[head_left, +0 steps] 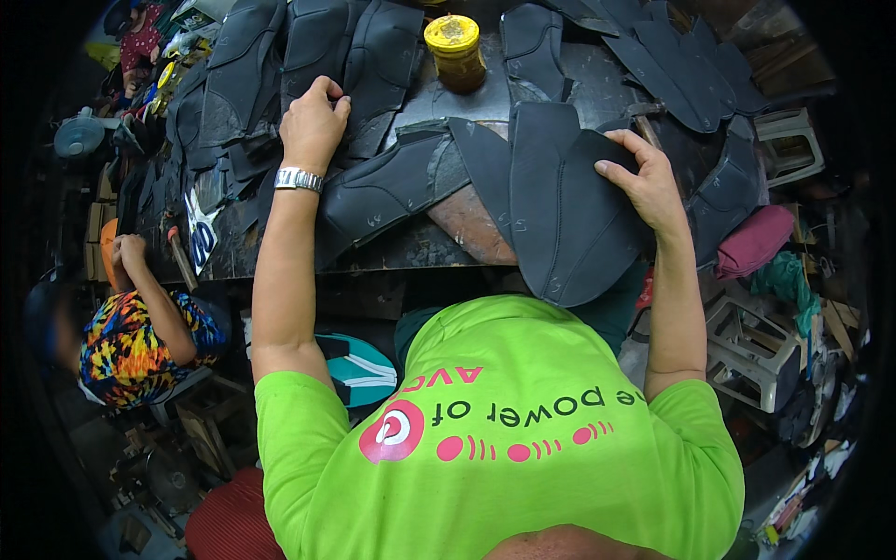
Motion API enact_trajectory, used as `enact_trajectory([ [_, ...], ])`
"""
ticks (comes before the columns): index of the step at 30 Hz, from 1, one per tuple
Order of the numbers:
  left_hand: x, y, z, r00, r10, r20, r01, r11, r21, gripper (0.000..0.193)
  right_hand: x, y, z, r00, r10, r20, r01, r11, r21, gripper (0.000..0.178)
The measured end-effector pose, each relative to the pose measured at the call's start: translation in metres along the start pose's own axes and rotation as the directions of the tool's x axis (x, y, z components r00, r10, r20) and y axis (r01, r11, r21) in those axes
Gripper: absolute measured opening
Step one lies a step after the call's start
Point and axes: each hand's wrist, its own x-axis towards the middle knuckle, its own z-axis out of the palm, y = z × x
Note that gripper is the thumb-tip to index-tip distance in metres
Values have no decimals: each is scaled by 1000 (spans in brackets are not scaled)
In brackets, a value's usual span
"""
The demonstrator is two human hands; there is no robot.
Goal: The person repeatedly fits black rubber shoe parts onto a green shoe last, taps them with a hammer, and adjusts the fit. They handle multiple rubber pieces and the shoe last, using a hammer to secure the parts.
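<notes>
A large black seamed panel hangs over the table's near edge, with a stitched seam down its middle. My right hand grips its right edge, thumb on top and fingers partly hidden. Farther left, my left hand is over black stitched pieces, its fingers curled in a pinch. Whatever may be between those fingertips is hidden. A metal watch is on my left wrist. Between my hands, another black stitched piece lies across the table, partly under a smaller black panel.
A yellow-lidded jar stands at the table's far middle. Black cut panels are fanned at far right, near a hammer. Scissors and another hammer lie left. A person sits at left; plastic stools stand right.
</notes>
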Motion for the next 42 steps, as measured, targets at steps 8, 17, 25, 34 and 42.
enact_trajectory([
  [8,-2,12,-20,998,37,40,-46,971,236,30,-2,-3,-2,1000,-19,-23,18,999,-35,38],
  [17,-14,6,-17,998,58,-9,-56,988,142,29,-5,-11,-9,999,9,39,-11,999,43,29],
  [25,-48,7,-40,1000,12,-7,-13,989,-147,32,-15,-20,-16,984,26,175,-53,987,153,25],
  [34,-112,46,-70,976,217,-7,-191,842,-504,26,-13,-24,-11,980,55,189,-66,996,52,25],
  [42,-131,45,-47,938,345,36,-347,930,119,87,-14,-26,-4,959,-25,281,-45,970,240,22],
])
